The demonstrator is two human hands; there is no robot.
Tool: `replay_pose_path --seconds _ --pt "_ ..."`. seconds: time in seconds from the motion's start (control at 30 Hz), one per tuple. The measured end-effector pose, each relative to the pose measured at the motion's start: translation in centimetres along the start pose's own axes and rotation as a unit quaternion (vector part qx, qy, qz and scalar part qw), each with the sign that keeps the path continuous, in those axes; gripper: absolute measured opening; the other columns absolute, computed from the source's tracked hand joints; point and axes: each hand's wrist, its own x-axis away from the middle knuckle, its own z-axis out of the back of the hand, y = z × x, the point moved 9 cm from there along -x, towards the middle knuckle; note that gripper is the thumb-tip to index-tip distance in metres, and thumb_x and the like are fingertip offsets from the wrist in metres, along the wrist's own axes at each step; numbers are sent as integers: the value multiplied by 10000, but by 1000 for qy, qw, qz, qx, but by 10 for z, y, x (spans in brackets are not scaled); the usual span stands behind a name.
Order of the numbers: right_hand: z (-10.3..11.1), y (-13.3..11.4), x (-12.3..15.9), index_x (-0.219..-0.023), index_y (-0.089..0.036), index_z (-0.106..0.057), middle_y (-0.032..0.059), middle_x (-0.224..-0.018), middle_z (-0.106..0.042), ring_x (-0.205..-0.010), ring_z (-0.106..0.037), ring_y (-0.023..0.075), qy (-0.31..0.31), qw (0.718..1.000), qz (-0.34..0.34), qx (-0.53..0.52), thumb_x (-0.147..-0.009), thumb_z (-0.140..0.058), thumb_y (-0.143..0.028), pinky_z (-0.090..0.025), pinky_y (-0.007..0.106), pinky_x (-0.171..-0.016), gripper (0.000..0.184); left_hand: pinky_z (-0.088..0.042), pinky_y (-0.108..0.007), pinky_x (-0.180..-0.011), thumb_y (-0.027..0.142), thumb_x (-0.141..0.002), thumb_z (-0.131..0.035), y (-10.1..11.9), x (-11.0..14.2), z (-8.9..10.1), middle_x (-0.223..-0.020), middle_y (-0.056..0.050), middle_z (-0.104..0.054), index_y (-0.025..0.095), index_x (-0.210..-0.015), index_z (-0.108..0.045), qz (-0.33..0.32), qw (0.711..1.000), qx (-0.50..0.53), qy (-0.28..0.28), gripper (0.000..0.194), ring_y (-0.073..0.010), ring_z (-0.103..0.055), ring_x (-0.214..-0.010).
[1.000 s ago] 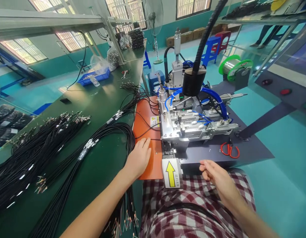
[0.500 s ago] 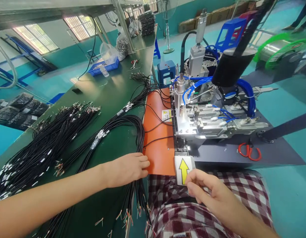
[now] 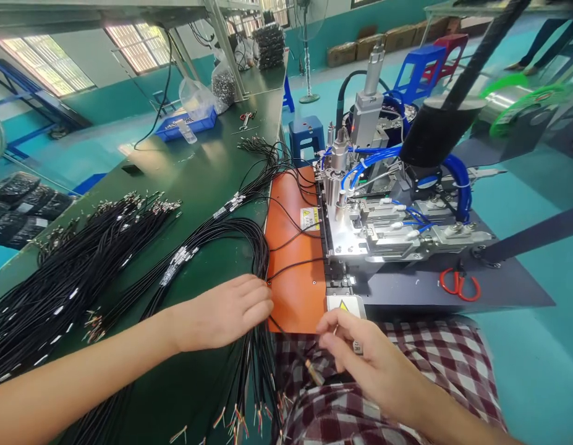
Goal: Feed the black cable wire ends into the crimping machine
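My left hand [image 3: 225,312] lies on the bundle of black cables [image 3: 230,247] at the green bench's front edge, fingers close together and pinching one cable where it meets the orange mat [image 3: 293,272]. That cable [image 3: 290,343] runs down over my lap to its metal plug end [image 3: 314,372]. My right hand [image 3: 367,358] hovers just right of it, thumb and forefinger pinched near the cable; whether they hold it is unclear. The yellow arrow label [image 3: 344,305] sits partly behind my right hand.
A metal machine [image 3: 383,228] with blue air hoses stands behind the mat, red scissors [image 3: 458,284] on its dark base plate. More cable piles [image 3: 68,272] lie at left. A blue tray [image 3: 182,127] and bags stand far back on the green bench [image 3: 198,173].
My left hand has slid back from the mat to the cable bundle and picked out one cable. My right hand has moved left, toward the cable's plug end.
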Motion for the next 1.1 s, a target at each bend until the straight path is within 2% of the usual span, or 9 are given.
replay_pose_path --seconds 0.1,0.17,0.27,0.37,0.53,0.7,0.83,0.9,1.1 --pt "13 -3 -1 -1191 -214 -499 32 -832 -604 -655 -557 153 37 990 37 -131 -959 -244 -552 -432 322 -698 483 -418 -349 -786 71 -928 -310 -6 -12 -9 -886 -83 -578 140 -952 -509 31 999 9 4 211 -190 -500 -813" --pt "25 -5 -1 -1235 -221 -481 55 -923 -614 -672 -562 156 66 979 64 -185 -918 -260 -634 -442 323 -697 566 -409 -346 -746 94 -937 -310 -9 -21 -21 -883 -84 -571 132 -984 -498 68 997 6 31 198 -193 -492 -789" --pt "47 8 -3 -1081 -218 -571 38 -887 -615 -664 -555 149 142 976 31 -161 -874 -492 -572 -442 282 -632 418 -398 -318 -680 131 -953 -292 -8 -37 -37 -844 -74 -571 139 -970 -504 120 989 30 86 213 -183 -476 -729" --pt "63 15 -5 -938 -204 -618 16 -762 -616 -615 -547 140 199 976 25 -90 -912 -502 -455 -437 269 -603 277 -396 -308 -665 196 -961 -314 -4 -56 -50 -853 -71 -593 150 -973 -532 151 982 79 84 223 -183 -496 -725" --pt "64 19 -14 -1019 -212 -600 3 -741 -643 -625 -583 143 161 985 42 -55 -931 -480 -380 -472 277 -653 225 -405 -277 -659 273 -975 -338 2 -80 -63 -810 -34 -612 177 -891 -546 192 956 220 -1 244 -172 -555 -729" --pt "79 30 -15 -935 -190 -602 1 -750 -654 -593 -578 128 190 975 2 -115 -863 -589 -384 -477 256 -601 207 -398 -250 -644 255 -978 -320 -6 -78 -71 -788 -18 -595 188 -838 -531 261 902 345 2 262 -152 -552 -728" --pt "85 25 -16 -763 -183 -599 -18 -676 -599 -555 -529 113 201 976 5 -84 -863 -589 -371 -425 239 -546 213 -387 -272 -648 281 -949 -392 -5 -85 -66 -813 -26 -588 192 -882 -533 274 890 363 13 179 -172 -533 -741" --pt "85 22 -17 -751 -181 -601 -18 -669 -592 -558 -520 112 194 978 9 -77 -859 -593 -374 -412 237 -541 222 -378 -267 -626 284 -941 -409 -3 -92 -65 -818 -16 -587 204 -996 -520 279 867 413 23 148 -162 -517 -706" --pt "91 34 -18 -827 -167 -635 11 -723 -647 -508 -514 104 167 972 -18 -165 -844 -559 -508 -394 244 -507 350 -349 -219 -561 275 -942 -401 -7 -94 -85 -683 41 -529 211 -1097 -496 308 729 606 77 193 -110 -444 -590"
